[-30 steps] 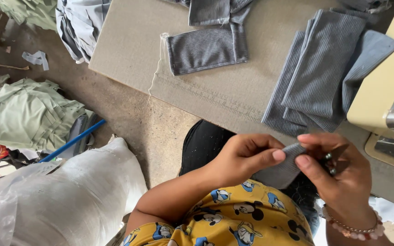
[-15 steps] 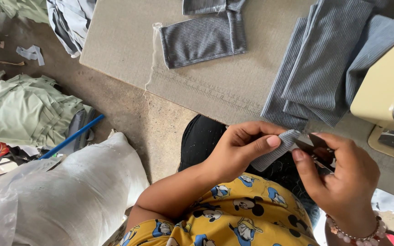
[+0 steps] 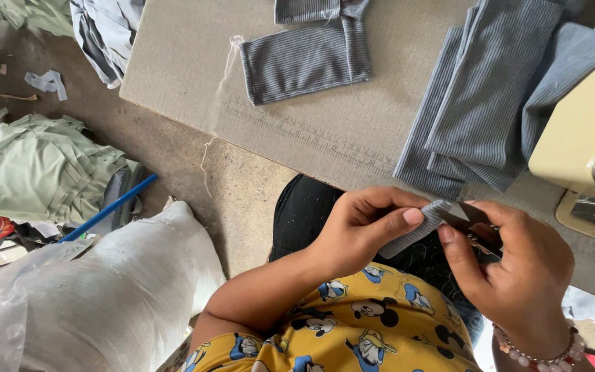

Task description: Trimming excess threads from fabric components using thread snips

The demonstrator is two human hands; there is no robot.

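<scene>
Left hand (image 3: 359,231) pinching ribbed grey strip (image 3: 414,231); right hand (image 3: 511,272) gripping small snips (image 3: 473,222), closing on its end. Keep strip taut, cut close.

A grey work table (image 3: 173,83) is seen — folded grey ribbed pieces (image 3: 304,62) are laid on it, a cream sewing machine (image 3: 587,138) at its right, a white sack (image 3: 105,303) below it.

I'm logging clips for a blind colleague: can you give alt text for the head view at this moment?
Seen from above, a person's left hand pinches a small grey ribbed fabric strip while the right hand works small snips at its end. Beyond lies a work table with folded grey ribbed pieces; a white sack stands on the floor.
</scene>
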